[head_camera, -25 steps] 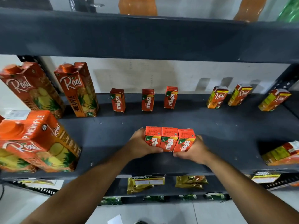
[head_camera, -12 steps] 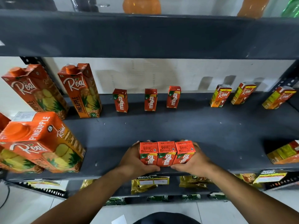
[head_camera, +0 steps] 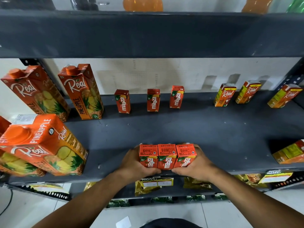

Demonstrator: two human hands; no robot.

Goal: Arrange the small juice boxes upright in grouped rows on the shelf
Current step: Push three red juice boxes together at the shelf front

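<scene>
Three small red Maaza juice boxes [head_camera: 167, 156] stand upright, pressed side by side, near the front edge of the dark shelf [head_camera: 189, 129]. My left hand [head_camera: 133, 163] clasps the left end of this trio and my right hand [head_camera: 197, 163] clasps the right end. Three more Maaza boxes [head_camera: 153, 100] stand apart from each other in a row at the back wall. Three small Real juice boxes [head_camera: 225, 95] stand in a spaced row at the back right.
Tall Real pineapple cartons [head_camera: 82, 92] stand at the left, one large carton [head_camera: 42, 145] at the front left. Another small box [head_camera: 289, 153] lies at the front right edge. A shelf above [head_camera: 148, 35] overhangs. Packets [head_camera: 153, 184] sit on the shelf below.
Both hands have drawn the three pressed-together Maaza boxes toward the shelf's front edge. The view has shifted slightly downward.
</scene>
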